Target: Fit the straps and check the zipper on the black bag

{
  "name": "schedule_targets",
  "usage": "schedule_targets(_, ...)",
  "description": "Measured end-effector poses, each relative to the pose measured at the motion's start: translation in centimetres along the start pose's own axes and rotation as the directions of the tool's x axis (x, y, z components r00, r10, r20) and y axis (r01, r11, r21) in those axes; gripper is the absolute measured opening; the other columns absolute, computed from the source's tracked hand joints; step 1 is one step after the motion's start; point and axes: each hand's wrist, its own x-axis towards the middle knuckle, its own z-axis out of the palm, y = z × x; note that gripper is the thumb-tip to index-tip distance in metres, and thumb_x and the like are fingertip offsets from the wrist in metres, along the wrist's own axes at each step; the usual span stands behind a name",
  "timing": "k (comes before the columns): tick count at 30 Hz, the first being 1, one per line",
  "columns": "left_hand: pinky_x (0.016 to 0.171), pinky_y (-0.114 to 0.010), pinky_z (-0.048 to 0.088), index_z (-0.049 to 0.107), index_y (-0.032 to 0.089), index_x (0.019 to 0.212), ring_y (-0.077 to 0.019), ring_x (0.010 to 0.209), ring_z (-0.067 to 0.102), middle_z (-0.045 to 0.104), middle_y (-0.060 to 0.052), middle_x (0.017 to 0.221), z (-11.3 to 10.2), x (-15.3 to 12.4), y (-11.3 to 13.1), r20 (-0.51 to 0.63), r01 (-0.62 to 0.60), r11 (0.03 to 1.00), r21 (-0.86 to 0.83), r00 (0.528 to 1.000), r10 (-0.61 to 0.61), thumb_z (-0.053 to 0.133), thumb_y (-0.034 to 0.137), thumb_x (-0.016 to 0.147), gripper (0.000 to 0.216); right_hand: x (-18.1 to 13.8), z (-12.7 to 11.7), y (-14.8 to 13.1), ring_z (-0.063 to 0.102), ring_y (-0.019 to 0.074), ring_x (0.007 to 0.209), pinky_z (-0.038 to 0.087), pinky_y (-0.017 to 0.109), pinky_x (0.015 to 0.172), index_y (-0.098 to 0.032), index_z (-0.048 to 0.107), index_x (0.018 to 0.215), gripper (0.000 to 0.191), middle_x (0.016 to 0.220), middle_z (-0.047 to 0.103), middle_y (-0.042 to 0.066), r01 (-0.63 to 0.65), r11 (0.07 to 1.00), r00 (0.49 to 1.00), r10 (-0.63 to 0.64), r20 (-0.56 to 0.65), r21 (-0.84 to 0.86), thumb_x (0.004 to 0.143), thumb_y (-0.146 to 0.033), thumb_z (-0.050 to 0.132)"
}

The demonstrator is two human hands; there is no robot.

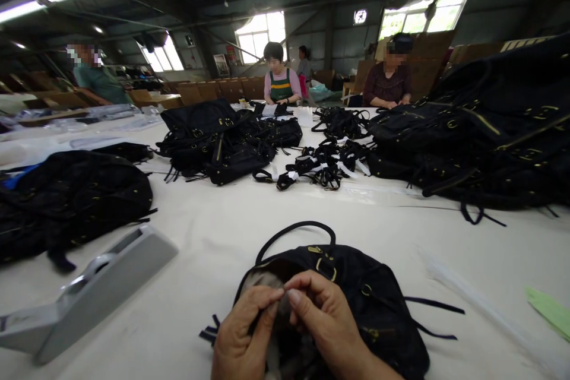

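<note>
A black handbag (374, 285) lies on the white table just in front of me, its zipped top open and its looped handle standing up at the far side. Light greyish lining shows inside the opening. Over this opening my left hand (249, 332) and my right hand (325, 314) meet, thumbs and forefingers pinched together tip to tip. Whatever sits between the fingertips is too small to make out. Gold-coloured buckles and rings dot the bag, and thin black straps trail from its right side.
A grey tape dispenser (111, 285) stands at the left. Piles of black bags (66, 196) lie left, centre and right, with a heap of black straps (325, 160) between them. A green slip (547, 309) is at the right edge. Several people are beyond the table.
</note>
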Motion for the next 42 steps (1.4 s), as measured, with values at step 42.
schedule_targets(42,0.070,-0.015,0.047,0.062,0.029,0.089,-0.0101,0.073,0.060,0.064,0.006,0.078,0.2,-0.7,0.2,-0.042,0.092,0.982,-0.163,0.994,-0.100,0.059,0.029,0.084,0.006,0.1,-0.1,0.6,0.043,0.0099,0.057,0.036,0.021,0.056,-0.016,0.065,0.071,0.024,0.060,0.054,-0.002,0.102,0.979,0.995,-0.101,0.016,-0.179,0.078,-0.039,0.070)
